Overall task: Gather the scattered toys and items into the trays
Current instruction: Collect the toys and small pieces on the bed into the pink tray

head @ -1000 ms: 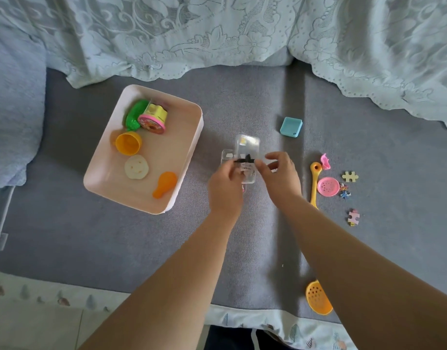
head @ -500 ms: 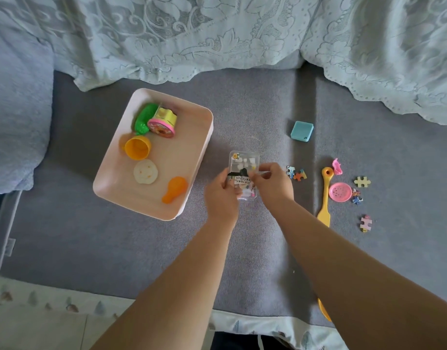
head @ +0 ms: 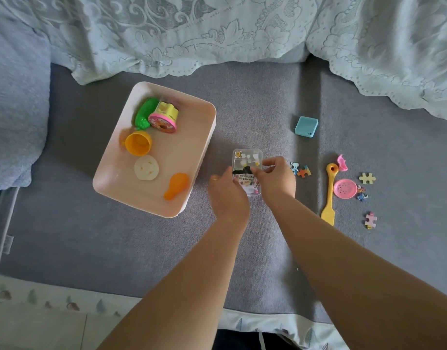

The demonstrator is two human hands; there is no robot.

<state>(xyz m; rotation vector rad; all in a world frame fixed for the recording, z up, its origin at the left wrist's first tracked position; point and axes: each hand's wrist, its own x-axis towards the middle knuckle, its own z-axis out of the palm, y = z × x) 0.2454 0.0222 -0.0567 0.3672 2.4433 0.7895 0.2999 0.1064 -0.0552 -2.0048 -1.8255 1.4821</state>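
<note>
Toys half gathered: pink tray (head: 204,114) holds five; both left hand (head: 227,193) and right hand (head: 275,178) pinch a clear box (head: 247,160) beside it, probably closing it; puzzle pieces (head: 300,170), spatula (head: 329,195), teal square (head: 306,127) remain on the sofa.

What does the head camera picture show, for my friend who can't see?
Two hands, left hand and right hand, hold a small clear plastic box above a grey sofa seat. A pale pink rectangular tray holding toy food sits to their left; puzzle pieces lie scattered to their right.
</note>
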